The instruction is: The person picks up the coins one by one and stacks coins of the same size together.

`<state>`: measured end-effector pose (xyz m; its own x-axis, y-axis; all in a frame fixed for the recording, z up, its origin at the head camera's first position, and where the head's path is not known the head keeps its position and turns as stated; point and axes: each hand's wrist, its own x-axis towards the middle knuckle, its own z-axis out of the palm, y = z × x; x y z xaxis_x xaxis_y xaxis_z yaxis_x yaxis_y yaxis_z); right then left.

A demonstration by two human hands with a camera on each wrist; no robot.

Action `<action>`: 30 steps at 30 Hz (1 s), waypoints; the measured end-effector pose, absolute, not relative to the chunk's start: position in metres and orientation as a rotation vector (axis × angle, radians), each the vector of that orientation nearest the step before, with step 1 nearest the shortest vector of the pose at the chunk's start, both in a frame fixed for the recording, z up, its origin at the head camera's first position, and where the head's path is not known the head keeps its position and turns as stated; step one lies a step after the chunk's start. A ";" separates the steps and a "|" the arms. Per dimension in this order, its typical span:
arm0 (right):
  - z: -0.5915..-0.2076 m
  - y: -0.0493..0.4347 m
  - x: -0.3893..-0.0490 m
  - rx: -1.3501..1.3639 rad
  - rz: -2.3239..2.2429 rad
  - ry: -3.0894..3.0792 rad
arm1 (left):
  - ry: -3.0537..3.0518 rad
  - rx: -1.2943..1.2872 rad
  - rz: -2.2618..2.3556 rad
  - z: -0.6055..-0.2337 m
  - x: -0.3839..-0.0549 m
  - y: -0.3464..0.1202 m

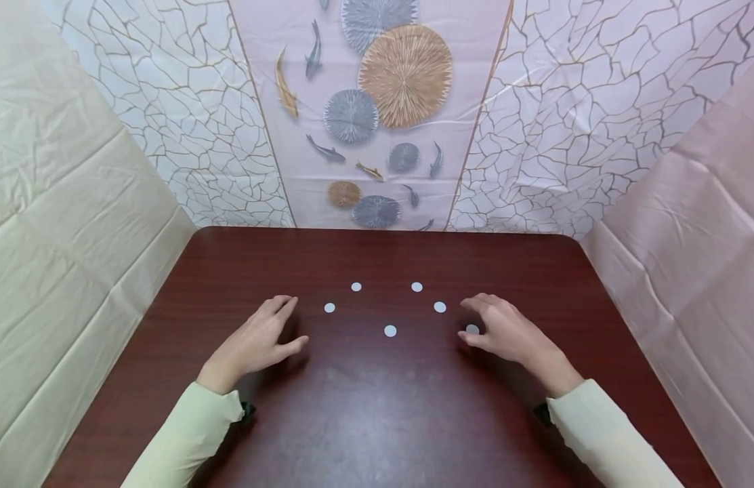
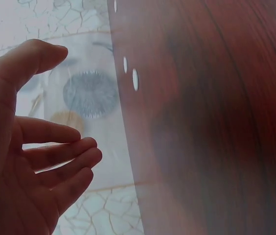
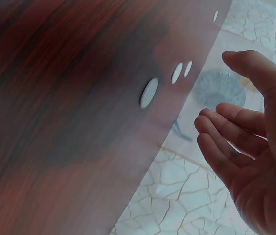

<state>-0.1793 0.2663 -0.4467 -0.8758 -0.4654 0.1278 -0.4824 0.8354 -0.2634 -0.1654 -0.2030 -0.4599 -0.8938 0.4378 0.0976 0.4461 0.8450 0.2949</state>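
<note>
My left hand (image 1: 259,341) hovers over the left part of the dark wooden table (image 1: 364,420), thumb apart from the loosely bent fingers. Nothing lies between them, as the left wrist view also shows of the same hand (image 2: 35,147). On the right side my right hand (image 1: 505,330) is held in a similar way, holding nothing. A white disc (image 1: 472,329) shows between its thumb and fingers in the head view, lying on the table beneath. In the right wrist view that hand (image 3: 245,142) is apart from a row of white discs on the tabletop.
Several more flat white discs lie mid-table: one disc (image 1: 330,308) nearest the left hand, another disc (image 1: 440,307) near the right, and a disc (image 1: 390,331) at the centre. A patterned cloth (image 1: 377,135) hangs behind the table; pale cloth (image 1: 66,271) hangs along both sides.
</note>
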 end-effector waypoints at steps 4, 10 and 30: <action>-0.448 0.253 -0.184 0.820 0.486 -2.950 | -2.983 -0.786 -0.494 -0.461 -0.171 -0.188; -0.453 0.235 -0.190 0.915 0.476 -2.922 | -2.900 -0.913 -0.516 -0.468 -0.180 -0.168; -0.464 0.176 -0.202 1.032 0.571 -3.013 | -2.863 -1.100 -0.626 -0.479 -0.198 -0.101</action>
